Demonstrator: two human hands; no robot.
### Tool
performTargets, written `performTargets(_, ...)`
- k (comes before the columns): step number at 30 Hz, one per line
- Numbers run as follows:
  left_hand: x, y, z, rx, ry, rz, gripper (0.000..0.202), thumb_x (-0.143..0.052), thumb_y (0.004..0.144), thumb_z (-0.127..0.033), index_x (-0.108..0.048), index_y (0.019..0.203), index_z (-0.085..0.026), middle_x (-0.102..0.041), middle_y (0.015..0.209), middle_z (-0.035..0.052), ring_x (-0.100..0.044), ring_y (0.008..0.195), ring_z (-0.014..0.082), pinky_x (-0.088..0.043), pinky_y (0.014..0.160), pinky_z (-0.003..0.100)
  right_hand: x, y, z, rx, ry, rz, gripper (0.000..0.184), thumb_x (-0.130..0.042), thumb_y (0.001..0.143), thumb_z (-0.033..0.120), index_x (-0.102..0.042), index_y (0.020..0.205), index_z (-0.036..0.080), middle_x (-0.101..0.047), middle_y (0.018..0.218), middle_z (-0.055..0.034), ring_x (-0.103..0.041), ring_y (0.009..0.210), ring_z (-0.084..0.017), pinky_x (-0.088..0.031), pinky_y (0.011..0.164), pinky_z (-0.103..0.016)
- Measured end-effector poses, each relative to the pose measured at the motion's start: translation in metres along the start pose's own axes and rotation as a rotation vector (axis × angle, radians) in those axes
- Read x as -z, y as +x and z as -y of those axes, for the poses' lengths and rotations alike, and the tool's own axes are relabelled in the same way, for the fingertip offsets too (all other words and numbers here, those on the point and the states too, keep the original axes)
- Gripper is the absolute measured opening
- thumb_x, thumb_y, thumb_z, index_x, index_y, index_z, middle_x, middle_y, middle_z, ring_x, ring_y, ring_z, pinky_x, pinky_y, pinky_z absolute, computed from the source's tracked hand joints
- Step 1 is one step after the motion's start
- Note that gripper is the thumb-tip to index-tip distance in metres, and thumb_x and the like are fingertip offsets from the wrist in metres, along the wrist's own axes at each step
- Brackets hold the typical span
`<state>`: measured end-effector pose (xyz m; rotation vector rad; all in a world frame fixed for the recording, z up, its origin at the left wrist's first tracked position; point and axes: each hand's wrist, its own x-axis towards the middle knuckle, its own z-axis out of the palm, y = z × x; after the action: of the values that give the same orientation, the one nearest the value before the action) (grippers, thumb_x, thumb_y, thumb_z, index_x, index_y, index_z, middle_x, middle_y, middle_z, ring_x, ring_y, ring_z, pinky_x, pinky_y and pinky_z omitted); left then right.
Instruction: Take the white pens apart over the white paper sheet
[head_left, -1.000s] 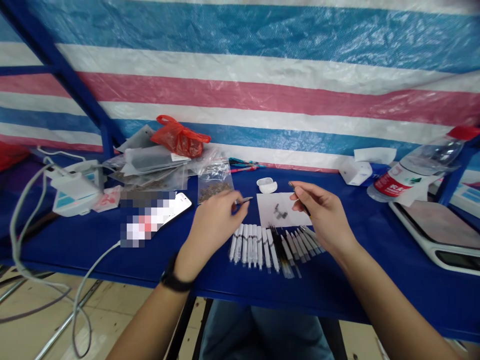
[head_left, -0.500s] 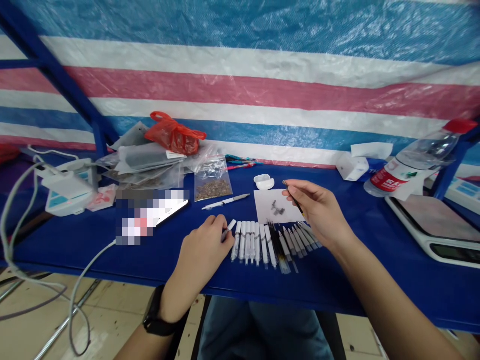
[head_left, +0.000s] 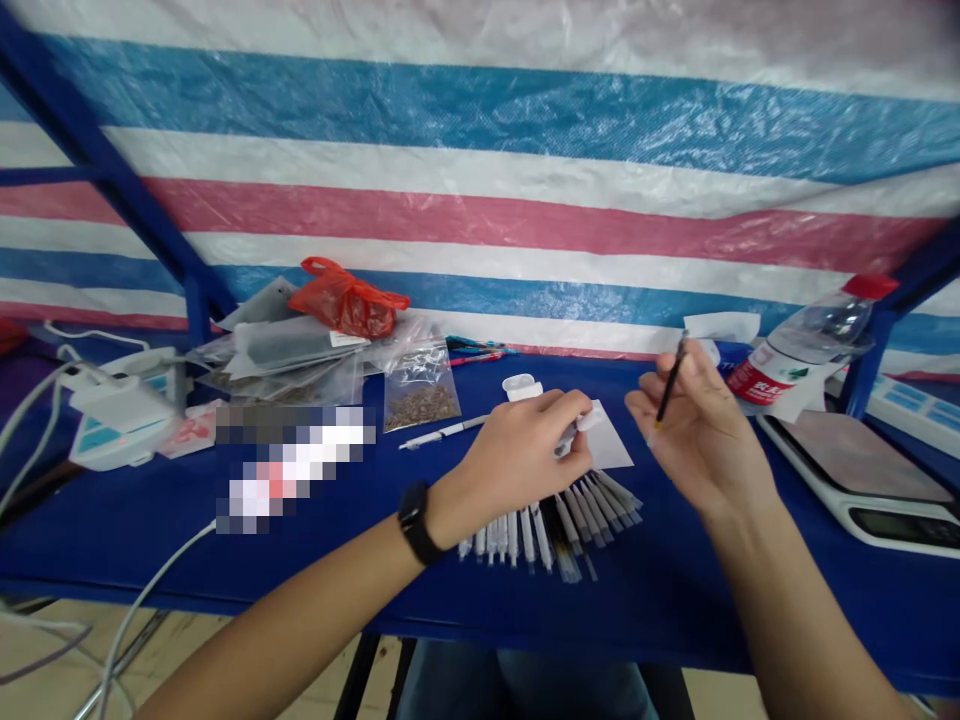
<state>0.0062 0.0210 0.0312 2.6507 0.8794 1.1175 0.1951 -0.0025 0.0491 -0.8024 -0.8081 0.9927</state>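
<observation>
My left hand [head_left: 525, 450], with a black watch [head_left: 415, 522] on its wrist, is closed around a slim white tube [head_left: 568, 440] above a sheet of white paper [head_left: 613, 440]. The hand hides most of that sheet. My right hand [head_left: 701, 425] is raised to the right of it, pinching a thin dark stick [head_left: 670, 382] with a yellowish end. Below both hands, a fanned row of white tubes and dark thin sticks [head_left: 551, 530] lies on the blue table [head_left: 660, 590].
A white pen [head_left: 442, 433], a white earbud case [head_left: 522, 388] and a seed-filled plastic bag [head_left: 420, 396] lie behind my left hand. Farther right stand a plastic water bottle [head_left: 806, 350] and a digital scale [head_left: 855, 470]. A pixelated phone [head_left: 292, 465] and charger [head_left: 120, 422] lie left.
My left hand has moved right from the row of tubes to above the paper, with the white tube in it. My right hand has risen and moved right, and the dark stick now stands more upright.
</observation>
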Motion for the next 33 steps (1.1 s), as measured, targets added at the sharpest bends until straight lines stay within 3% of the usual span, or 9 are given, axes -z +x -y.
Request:
performTargets(3,-0.03,-0.004,0.02,-0.062,0.021,-0.069,0.015,-0.05,0.091,-0.016,-0.061,0.101,-0.019,-0.07,0.081,-0.0002,-0.064,0.062,0.0114,-0.049,0.058,0.022,0.005,0.002,0.004,0.114,0.002,-0.01,0.031,-0.094,0.064,0.039,-0.075,0.088,0.038,-0.073,0.084,0.01,-0.061,0.064,-0.007,-0.053,0.062,-0.02)
performTargets(6,-0.042,-0.016,0.03,-0.158,0.041,-0.124,0.016,-0.049,0.094,-0.017,-0.061,0.104,-0.019,-0.069,0.079,-0.0006,-0.065,0.061,0.0113,-0.046,0.053,0.021,0.004,-0.001,0.001,0.213,-0.065,0.008,0.028,-0.091,0.07,0.039,-0.076,0.093,0.038,-0.075,0.087,0.0081,-0.065,0.069,-0.008,-0.053,0.065,-0.022)
performTargets(10,-0.034,-0.021,0.025,-0.157,0.043,-0.141,0.017,-0.049,0.096,-0.02,-0.062,0.108,-0.02,-0.07,0.079,-0.0016,-0.063,0.057,0.0093,-0.045,0.052,0.02,0.0,-0.004,-0.009,0.32,-0.124,0.012,0.022,-0.089,0.073,0.038,-0.077,0.092,0.037,-0.074,0.087,0.0054,-0.071,0.088,-0.014,-0.054,0.072,-0.027)
performTargets(13,-0.028,-0.018,0.021,-0.179,0.055,-0.099,0.017,-0.048,0.097,-0.022,-0.063,0.106,-0.021,-0.07,0.08,-0.0015,-0.064,0.059,0.0095,-0.045,0.052,0.02,-0.001,-0.002,-0.017,0.345,-0.131,0.008,0.021,-0.088,0.073,0.037,-0.077,0.091,0.035,-0.075,0.085,0.0044,-0.072,0.091,-0.016,-0.053,0.072,-0.028)
performTargets(19,-0.027,-0.018,0.025,-0.163,0.014,-0.091,0.018,-0.049,0.096,-0.022,-0.064,0.107,-0.021,-0.072,0.081,-0.0013,-0.064,0.06,0.0094,-0.045,0.054,0.019,-0.002,0.0,-0.023,0.295,-0.126,0.009,0.02,-0.087,0.073,0.036,-0.078,0.091,0.033,-0.079,0.088,0.0029,-0.07,0.08,-0.013,-0.054,0.071,-0.028)
performTargets(25,-0.027,-0.018,0.022,-0.128,-0.063,-0.08,0.021,-0.047,0.099,-0.025,-0.065,0.11,-0.02,-0.072,0.082,0.0005,-0.065,0.062,0.0097,-0.049,0.058,0.02,-0.004,-0.002,-0.026,0.263,-0.126,0.008,0.024,-0.089,0.07,0.038,-0.077,0.09,0.033,-0.078,0.082,0.0036,-0.074,0.09,-0.017,-0.056,0.074,-0.029)
performTargets(33,-0.03,-0.019,0.025,-0.024,-0.131,-0.136,0.022,-0.048,0.1,-0.029,-0.062,0.114,-0.019,-0.073,0.084,0.0019,-0.066,0.06,0.0113,-0.051,0.058,0.022,-0.014,-0.014,-0.042,0.208,-0.348,0.083,0.026,-0.085,0.074,0.04,-0.073,0.094,0.028,-0.08,0.083,-0.0005,-0.077,0.092,-0.024,-0.059,0.086,-0.04)
